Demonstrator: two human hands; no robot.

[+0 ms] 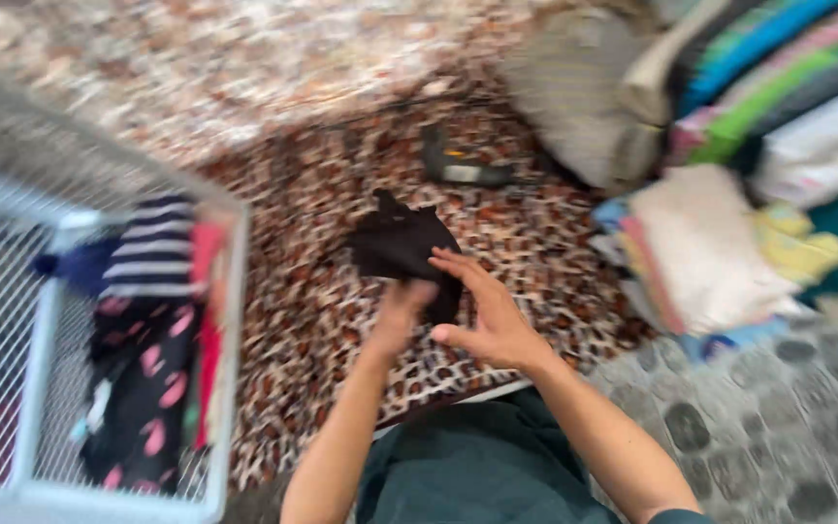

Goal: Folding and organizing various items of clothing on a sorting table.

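A small dark brown cloth [400,243] hangs over a leopard-print blanket [312,291] in front of me. My left hand [402,315] pinches its lower edge from below. My right hand [485,315] is beside it with fingers spread, its fingertips touching the cloth's right edge. The frame is blurred by motion.
A white mesh laundry basket [230,320] at left holds striped and pink-spotted dark clothes [143,359]. A stack of folded fabrics [710,252] and piled coloured blankets [788,78] lie at right. A dark handheld object [458,165] lies behind the cloth.
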